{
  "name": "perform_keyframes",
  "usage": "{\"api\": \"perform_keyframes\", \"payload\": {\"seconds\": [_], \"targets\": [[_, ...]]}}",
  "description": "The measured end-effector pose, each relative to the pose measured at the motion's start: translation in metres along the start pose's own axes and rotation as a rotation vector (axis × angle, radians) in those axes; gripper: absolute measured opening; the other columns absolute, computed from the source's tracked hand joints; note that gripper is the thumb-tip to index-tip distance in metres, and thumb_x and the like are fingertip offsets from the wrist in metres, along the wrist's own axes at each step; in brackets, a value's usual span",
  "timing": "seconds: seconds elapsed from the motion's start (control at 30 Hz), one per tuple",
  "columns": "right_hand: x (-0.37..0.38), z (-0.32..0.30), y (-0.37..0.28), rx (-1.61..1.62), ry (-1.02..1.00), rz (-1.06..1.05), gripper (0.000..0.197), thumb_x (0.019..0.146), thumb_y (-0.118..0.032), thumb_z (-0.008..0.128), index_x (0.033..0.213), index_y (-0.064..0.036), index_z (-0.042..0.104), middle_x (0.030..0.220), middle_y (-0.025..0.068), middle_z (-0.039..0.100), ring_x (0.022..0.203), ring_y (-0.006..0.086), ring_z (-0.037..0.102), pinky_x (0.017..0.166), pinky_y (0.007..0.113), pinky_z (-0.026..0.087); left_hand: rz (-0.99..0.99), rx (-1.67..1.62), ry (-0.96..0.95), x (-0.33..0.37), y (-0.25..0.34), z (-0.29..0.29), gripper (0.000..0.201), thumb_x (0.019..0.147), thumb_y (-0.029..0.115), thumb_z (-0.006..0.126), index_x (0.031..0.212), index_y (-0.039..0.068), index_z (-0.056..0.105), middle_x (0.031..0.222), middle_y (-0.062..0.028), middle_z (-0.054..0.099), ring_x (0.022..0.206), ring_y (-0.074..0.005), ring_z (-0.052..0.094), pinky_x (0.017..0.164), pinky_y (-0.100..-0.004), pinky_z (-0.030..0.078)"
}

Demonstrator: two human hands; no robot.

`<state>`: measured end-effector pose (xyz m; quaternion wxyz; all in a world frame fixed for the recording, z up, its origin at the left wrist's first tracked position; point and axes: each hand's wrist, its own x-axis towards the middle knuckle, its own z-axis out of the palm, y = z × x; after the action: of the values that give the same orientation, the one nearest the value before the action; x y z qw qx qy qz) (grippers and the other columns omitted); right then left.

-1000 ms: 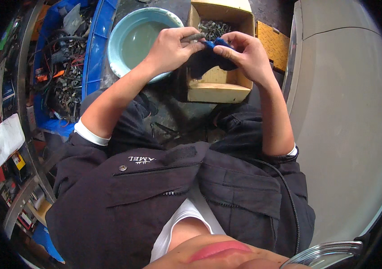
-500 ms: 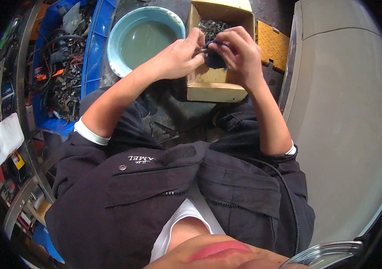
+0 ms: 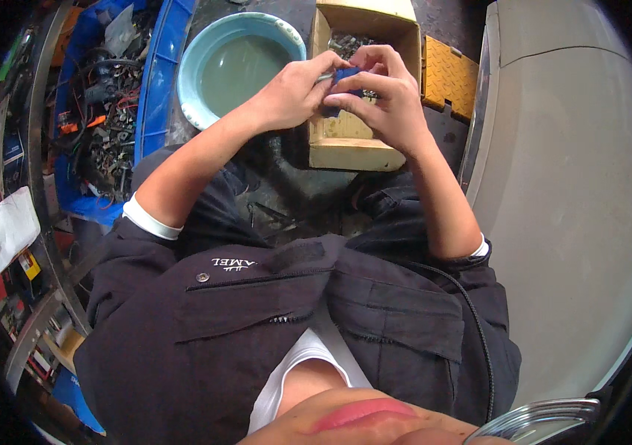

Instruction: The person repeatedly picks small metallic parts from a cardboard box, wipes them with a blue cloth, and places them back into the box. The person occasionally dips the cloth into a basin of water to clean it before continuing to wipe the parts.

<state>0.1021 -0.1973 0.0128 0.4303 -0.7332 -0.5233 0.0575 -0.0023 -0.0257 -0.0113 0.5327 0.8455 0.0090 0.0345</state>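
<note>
Left hand (image 3: 294, 93): closed, fingertips pinching a slim grey metal piece (image 3: 324, 76) against the blue thing; thumb and forefinger do the gripping.

Right hand (image 3: 383, 93): closed too, fingers curled over the small blue part (image 3: 346, 80), thumb underneath it. Both my hands meet on it, touching each other.

Where the part is: up in the air between my fingertips, just above the near end of the cardboard box (image 3: 357, 141), not resting on anything.

Box: open-topped, on the floor in front of my knees, with a heap of small dark metal bits (image 3: 346, 43) at its far end (too small for me to tell what kind).

Basin (image 3: 205, 44): pale blue, round, cloudy greenish liquid in it, just left of the box and under my left wrist.

Blue crate (image 3: 156, 81): further left, stuffed with wires and dark hardware.

Yellow ribbed block (image 3: 446, 74): touching the box's right side.

Grey panel (image 3: 568, 185): big smooth surface along my right.

Doing it well: I judge the job is fine fingertip work, so I should keep both wrists steady, hold the blue part still with the right, let only the left move the metal piece, and stay over the box so anything dropped lands there, not in the liquid.
</note>
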Motion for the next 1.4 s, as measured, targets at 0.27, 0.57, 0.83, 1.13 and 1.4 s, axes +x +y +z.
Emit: {"api": "perform_keyframes", "payload": {"seconds": [0.27, 0.57, 0.83, 1.13, 1.4], "targets": [[0.002, -0.002, 0.006, 0.277, -0.180, 0.459, 0.033, 0.090, -0.027, 0.075, 0.105, 0.0000, 0.066, 0.091, 0.0144, 0.072, 0.086, 0.0207, 0.071, 0.079, 0.037, 0.056, 0.263, 0.081, 0.096, 0.001, -0.001, -0.003, 0.025, 0.093, -0.001, 0.057, 0.118, 0.002, 0.057, 0.103, -0.0225, 0.065, 0.100, -0.0374, 0.066, 0.083, -0.0414, 0.053], [0.000, 0.009, 0.011, 0.339, -0.116, 0.346, 0.047, 0.101, -0.043, 0.052, 0.099, 0.0002, 0.071, 0.075, 0.0180, 0.066, 0.067, 0.0270, 0.065, 0.065, 0.037, 0.051, 0.357, 0.303, 0.102, -0.001, 0.001, -0.005, 0.028, 0.086, -0.001, 0.065, 0.114, 0.004, 0.061, 0.096, -0.0167, 0.063, 0.089, -0.0347, 0.063, 0.079, -0.0395, 0.054], [0.001, 0.007, 0.012, 0.297, 0.064, 0.468, 0.055, 0.103, -0.043, 0.048, 0.078, 0.0035, 0.064, 0.057, 0.0117, 0.051, 0.056, 0.0182, 0.049, 0.055, 0.036, 0.042, 0.459, 0.504, 0.271, 0.007, 0.000, -0.016, 0.030, 0.082, 0.016, 0.076, 0.107, 0.005, 0.064, 0.092, -0.0131, 0.067, 0.086, -0.0336, 0.063, 0.078, -0.0408, 0.052], [0.001, 0.009, -0.006, -0.051, -0.012, 0.165, 0.041, 0.097, -0.036, 0.060, 0.074, -0.0015, 0.062, 0.063, 0.0179, 0.060, 0.062, 0.0358, 0.063, 0.058, 0.043, 0.050, 0.159, 0.076, 0.058, 0.002, -0.004, -0.014, 0.034, 0.104, 0.025, 0.045, 0.089, -0.001, 0.061, 0.072, -0.0190, 0.056, 0.068, -0.0336, 0.057, 0.065, -0.0392, 0.047], [0.004, 0.007, -0.002, 0.046, 0.057, 0.229, 0.047, 0.098, -0.038, 0.057, 0.071, 0.0002, 0.060, 0.060, 0.0162, 0.055, 0.058, 0.0292, 0.060, 0.056, 0.040, 0.046, -0.052, -0.082, 0.049, 0.001, 0.005, -0.012, 0.038, 0.106, 0.029, 0.046, 0.088, -0.001, 0.061, 0.069, -0.0072, 0.054, 0.067, -0.0140, 0.053, 0.065, -0.0307, 0.045]]}}
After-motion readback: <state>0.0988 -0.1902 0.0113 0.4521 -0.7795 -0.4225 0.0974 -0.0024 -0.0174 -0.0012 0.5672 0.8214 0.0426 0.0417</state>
